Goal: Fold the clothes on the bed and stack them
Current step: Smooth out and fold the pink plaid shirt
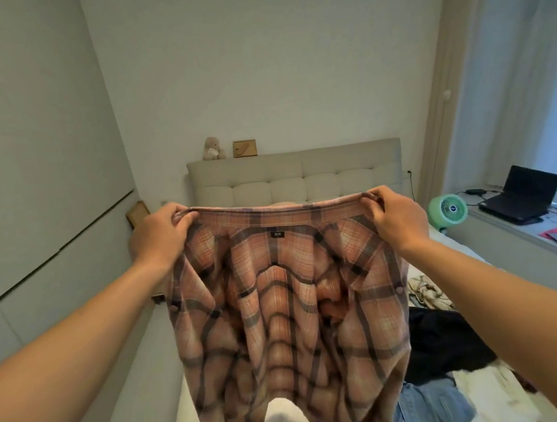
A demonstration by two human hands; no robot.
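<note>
Basically mid-air: plaid shirt held up by the collar edge, hanging straight down over the bed. Left hand pinching one end of the collar, right hand pinching the other, well apart, level, equally near. Long axis vertical, hem low near the mattress. Inside with label facing the camera. Likely next: lay flat on the bed to fold. Dark garment and jeans unfolded at right.

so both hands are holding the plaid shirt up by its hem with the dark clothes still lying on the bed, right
Not by its hem. In the head view the left hand and right hand pinch the plaid shirt at the collar end. The dark clothes do lie on the bed.
</note>
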